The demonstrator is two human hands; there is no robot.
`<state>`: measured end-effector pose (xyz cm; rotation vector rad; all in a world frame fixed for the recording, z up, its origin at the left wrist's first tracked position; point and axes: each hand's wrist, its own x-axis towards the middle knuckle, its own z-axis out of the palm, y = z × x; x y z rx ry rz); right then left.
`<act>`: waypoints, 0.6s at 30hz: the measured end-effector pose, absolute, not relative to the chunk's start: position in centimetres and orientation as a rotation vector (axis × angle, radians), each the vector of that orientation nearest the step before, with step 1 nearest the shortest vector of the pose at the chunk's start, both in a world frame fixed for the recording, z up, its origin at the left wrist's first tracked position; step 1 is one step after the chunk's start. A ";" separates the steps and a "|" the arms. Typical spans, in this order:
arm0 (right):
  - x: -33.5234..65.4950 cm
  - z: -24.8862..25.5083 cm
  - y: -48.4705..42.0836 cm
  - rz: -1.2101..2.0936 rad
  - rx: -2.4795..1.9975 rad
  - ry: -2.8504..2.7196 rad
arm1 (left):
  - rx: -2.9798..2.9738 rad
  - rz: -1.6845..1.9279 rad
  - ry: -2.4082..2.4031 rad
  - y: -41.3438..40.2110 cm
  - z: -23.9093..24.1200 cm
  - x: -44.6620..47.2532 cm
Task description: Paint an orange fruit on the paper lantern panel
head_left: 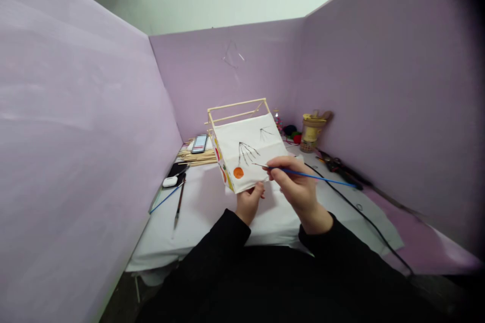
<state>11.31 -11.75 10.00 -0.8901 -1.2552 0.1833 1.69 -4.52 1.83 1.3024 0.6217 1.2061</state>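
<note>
My left hand (250,203) is closed on the lower edge of a lantern (223,131), a box of thin wooden sticks covered in white cloth or paper, holding it tilted above the table. Its front panel carries black branching lines and an orange disc near the lower left; colourful shapes show on its left side. Between the thumb and fingers of my right hand (297,184) is a slim paintbrush (322,178) with a blue handle. The brush tip points left at the panel, close to the black lines; whether it touches cannot be made out.
A white-covered table (204,212) stands between purple partitions. At left lie bamboo sticks (202,157), a phone (199,143), a white case (170,181), a blue brush (165,199) and a brown brush (180,202). At right are a woven container (309,133), pliers (333,163) and a black cable (364,214).
</note>
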 end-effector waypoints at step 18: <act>7.0 6.6 -9.3 0.040 -1.055 -1.038 | 1.314 1.291 0.540 -4.2 1.4 1.8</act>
